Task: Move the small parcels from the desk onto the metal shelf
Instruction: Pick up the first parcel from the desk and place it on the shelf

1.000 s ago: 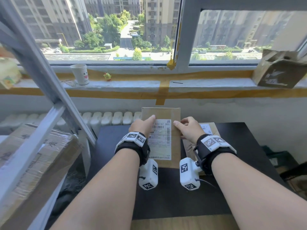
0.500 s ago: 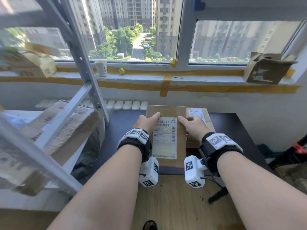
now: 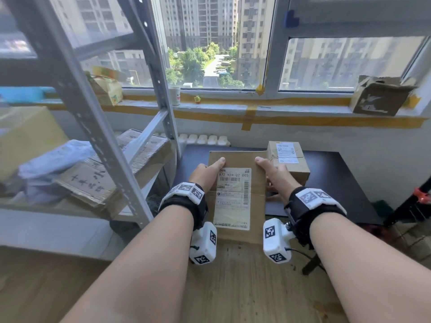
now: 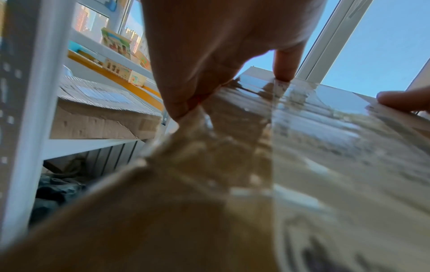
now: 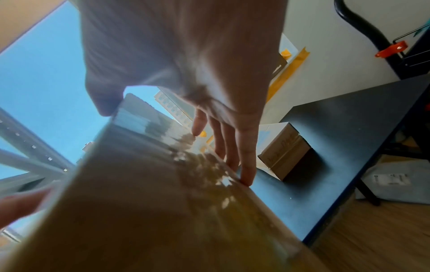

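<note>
Both hands hold a flat brown parcel (image 3: 235,197) with a white shipping label, level in the air over the front edge of the black desk (image 3: 338,183). My left hand (image 3: 210,170) grips its left edge, thumb on top. My right hand (image 3: 268,173) grips the right edge, thumb on top and fingers down the side. The left wrist view has the left hand (image 4: 221,55) on the parcel (image 4: 302,147); the right wrist view has the right hand (image 5: 209,92) on the parcel (image 5: 151,202). A second small parcel (image 3: 288,159) (image 5: 286,152) sits on the desk (image 5: 349,138). The grey metal shelf (image 3: 93,127) stands at left.
On the shelf board lie flattened cardboard boxes (image 3: 130,164) and a pale blue bag (image 3: 53,159). The windowsill carries a torn box (image 3: 380,94) and a cup (image 3: 175,96). A black stand with an orange clamp (image 3: 419,197) is right of the desk. Below is wooden floor (image 3: 245,287).
The parcel has come up off the desk and back toward me, uncovering the second parcel behind it. The view has pulled back and swung left, so more of the shelf shows.
</note>
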The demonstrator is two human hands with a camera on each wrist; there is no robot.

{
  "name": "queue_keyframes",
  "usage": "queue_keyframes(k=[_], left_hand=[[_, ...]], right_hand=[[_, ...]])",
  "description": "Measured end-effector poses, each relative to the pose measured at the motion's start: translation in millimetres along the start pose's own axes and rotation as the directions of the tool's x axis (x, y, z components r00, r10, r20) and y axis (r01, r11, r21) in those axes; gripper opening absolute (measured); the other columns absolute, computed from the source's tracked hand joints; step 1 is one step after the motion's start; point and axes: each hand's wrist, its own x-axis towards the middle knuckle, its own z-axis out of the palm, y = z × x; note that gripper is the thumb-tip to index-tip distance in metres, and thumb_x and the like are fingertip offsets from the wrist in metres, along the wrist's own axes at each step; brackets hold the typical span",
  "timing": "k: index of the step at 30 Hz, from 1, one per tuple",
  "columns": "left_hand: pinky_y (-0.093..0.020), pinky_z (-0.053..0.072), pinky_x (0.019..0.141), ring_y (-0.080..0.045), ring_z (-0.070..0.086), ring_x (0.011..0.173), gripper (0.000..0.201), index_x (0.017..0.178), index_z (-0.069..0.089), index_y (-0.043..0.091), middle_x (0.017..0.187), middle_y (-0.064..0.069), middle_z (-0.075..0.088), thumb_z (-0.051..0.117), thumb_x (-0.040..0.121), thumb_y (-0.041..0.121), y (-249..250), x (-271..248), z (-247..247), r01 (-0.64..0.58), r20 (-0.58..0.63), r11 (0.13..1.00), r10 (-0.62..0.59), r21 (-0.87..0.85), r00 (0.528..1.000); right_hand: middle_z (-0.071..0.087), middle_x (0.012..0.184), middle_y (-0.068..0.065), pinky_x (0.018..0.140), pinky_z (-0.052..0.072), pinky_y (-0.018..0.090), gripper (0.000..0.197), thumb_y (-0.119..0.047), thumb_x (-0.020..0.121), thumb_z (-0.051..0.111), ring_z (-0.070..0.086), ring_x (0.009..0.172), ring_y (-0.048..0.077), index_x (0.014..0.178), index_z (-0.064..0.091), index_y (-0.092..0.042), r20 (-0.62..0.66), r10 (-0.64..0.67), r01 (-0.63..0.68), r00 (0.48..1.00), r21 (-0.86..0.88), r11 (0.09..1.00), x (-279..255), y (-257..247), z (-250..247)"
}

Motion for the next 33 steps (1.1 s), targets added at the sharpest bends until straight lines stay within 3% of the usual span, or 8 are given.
queue_keyframes(k=[10,14,16,18,21,24,28,33], left_hand=[[-0.04,0.037,0.107,-0.031,0.052,0.129,0.101,0.147,0.04,0.006,0.144,-0.011,0.052,0.043,0.077,0.079,-58,-74,-90,0.043,-0.065,0.999,-0.042,0.001,0.997],[-0.046,0.044,0.105,-0.031,0.063,0.114,0.115,0.133,0.059,0.012,0.128,-0.009,0.066,0.043,0.051,0.091,-100,-95,-145,0.02,-0.087,1.0,-0.021,-0.011,0.996],[-0.043,0.044,0.104,-0.029,0.064,0.11,0.106,0.125,0.066,0.015,0.122,-0.005,0.069,0.041,0.053,0.09,-121,-107,-177,-0.017,-0.1,1.0,0.015,-0.013,0.995],[-0.04,0.042,0.104,-0.028,0.062,0.112,0.101,0.125,0.066,0.015,0.121,-0.003,0.068,0.042,0.06,0.089,-140,-121,-211,-0.032,-0.109,0.999,0.029,-0.025,0.994],[-0.045,0.042,0.106,-0.029,0.061,0.117,0.12,0.129,0.062,0.016,0.129,-0.005,0.066,0.046,0.043,0.098,-178,-133,-261,-0.017,-0.15,0.991,-0.003,-0.131,0.989],[-0.044,0.048,0.102,-0.026,0.067,0.108,0.105,0.124,0.065,0.014,0.119,-0.005,0.072,0.05,0.052,0.09,-202,-167,-316,-0.004,-0.149,0.973,-0.031,-0.23,0.988],[-0.028,0.053,0.071,-0.015,0.067,0.073,0.047,0.083,0.068,0.02,0.067,0.006,0.074,0.047,0.091,0.062,-230,-198,-380,-0.019,-0.102,0.934,-0.018,-0.356,0.995],[-0.043,0.055,0.092,-0.026,0.072,0.089,0.056,0.103,0.07,0.016,0.094,-0.008,0.078,0.06,0.08,0.066,-260,-209,-448,-0.054,-0.114,0.885,0.001,-0.463,0.993]], right_hand=[[0.067,0.116,0.011,0.087,0.056,0.058,0.095,-0.078,0.055,0.062,0.068,0.103,0.031,0.127,0.052,-0.016,0.133,-0.014,0.022,0.991,-0.054,0.998,-87,-4,88],[0.065,0.118,0.012,0.083,0.058,0.055,0.095,-0.077,0.054,0.062,0.068,0.103,0.031,0.126,0.05,-0.016,0.18,-0.032,0.042,0.983,-0.051,0.998,-123,-8,146],[0.065,0.119,0.011,0.077,0.061,0.049,0.096,-0.077,0.053,0.062,0.069,0.103,0.03,0.127,0.051,-0.016,0.202,-0.032,0.043,0.979,-0.051,0.998,-141,-12,178],[0.066,0.118,0.011,0.069,0.06,0.043,0.097,-0.078,0.053,0.06,0.069,0.101,0.029,0.127,0.052,-0.016,0.223,-0.04,0.057,0.974,-0.073,0.996,-158,-15,212],[0.067,0.118,0.012,0.07,0.059,0.043,0.094,-0.076,0.058,0.06,0.069,0.099,0.031,0.129,0.053,-0.013,0.259,-0.07,0.09,0.963,-0.067,0.994,-181,-24,262],[0.069,0.115,0.011,0.072,0.06,0.043,0.079,-0.069,0.073,0.058,0.07,0.09,0.029,0.129,0.055,-0.012,0.278,-0.129,0.144,0.952,-0.034,0.989,-205,-39,313],[0.068,0.088,0.002,0.067,0.055,0.035,0.056,-0.062,0.085,0.054,0.068,0.073,0.023,0.111,0.063,-0.014,0.307,-0.195,0.192,0.931,0.039,0.981,-231,-58,377],[0.067,0.093,0.007,0.068,0.056,0.034,0.049,-0.061,0.087,0.053,0.067,0.076,0.025,0.099,0.064,-0.015,0.349,-0.225,0.213,0.909,0.073,0.974,-257,-87,443]])
